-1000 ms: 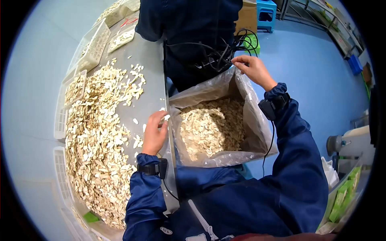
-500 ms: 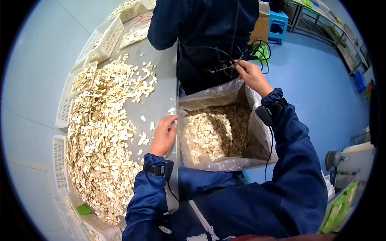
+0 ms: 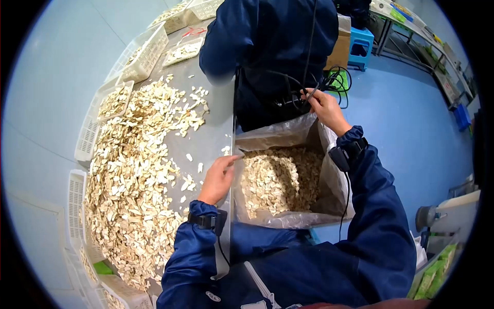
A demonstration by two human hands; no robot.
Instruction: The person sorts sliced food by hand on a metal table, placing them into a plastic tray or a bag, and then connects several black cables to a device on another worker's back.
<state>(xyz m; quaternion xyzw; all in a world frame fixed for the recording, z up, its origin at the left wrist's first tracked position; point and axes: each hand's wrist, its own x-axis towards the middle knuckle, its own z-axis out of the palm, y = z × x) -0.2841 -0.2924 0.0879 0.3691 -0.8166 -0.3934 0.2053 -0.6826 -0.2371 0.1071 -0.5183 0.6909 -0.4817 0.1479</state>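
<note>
My right hand (image 3: 331,113) is closed in a pinch on a black cable (image 3: 310,96), above the far right corner of a lined box. This cable runs in loose coils behind the other person's dark blue clothing. My left hand (image 3: 218,180) is at the metal table's edge, its fingers stretched toward the box and apparently holding nothing. Clear plastic lining (image 3: 329,149) covers the inside of the box, and pale dried slices (image 3: 272,180) lie in it, partly in shadow. A large heap of the same slices (image 3: 134,195) spreads over the metal table (image 3: 206,136) to the left.
Another person (image 3: 278,46) in dark blue stands just beyond the box. White plastic baskets (image 3: 146,54) line the table's far left side. A blue stool (image 3: 361,47) and a cardboard box (image 3: 338,51) stand behind that person. Blue floor (image 3: 406,129) extends to the right.
My left hand has moved slightly right, its fingertips now past the table edge toward the box. My right hand keeps its pinch on the cable. The whole view has shifted a little.
</note>
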